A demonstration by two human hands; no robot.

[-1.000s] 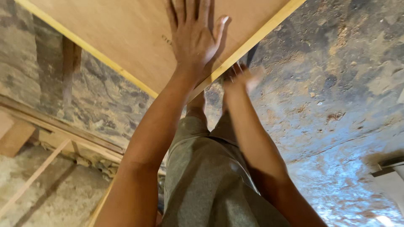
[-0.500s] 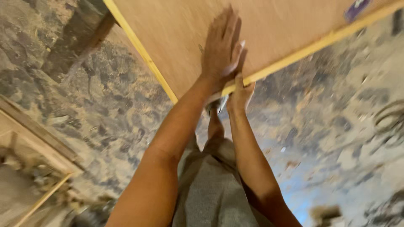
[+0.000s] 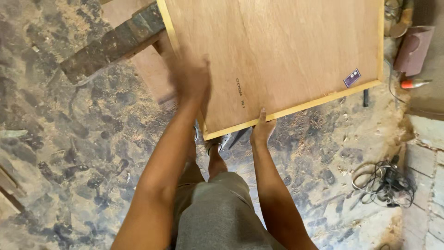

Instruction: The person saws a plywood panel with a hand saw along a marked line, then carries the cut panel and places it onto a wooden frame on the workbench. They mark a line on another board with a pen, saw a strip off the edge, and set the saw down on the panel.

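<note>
Two hands meet one plywood panel (image 3: 282,55) over the sawdusty floor (image 3: 69,139): my left hand (image 3: 190,78), blurred, rests near its left edge, fingers' spread unreadable; my right hand (image 3: 262,128) pinches the near yellow-trimmed edge; a cable tangle (image 3: 384,183) lies right

I am counting one large flat plywood panel with a pale yellow edge strip (image 3: 286,51), two bare hands, left (image 3: 190,78) and right (image 3: 262,129), one small purple sticker (image 3: 352,78), one dark weathered wooden beam (image 3: 111,41), and one tangled grey cable bundle (image 3: 384,183).
</note>
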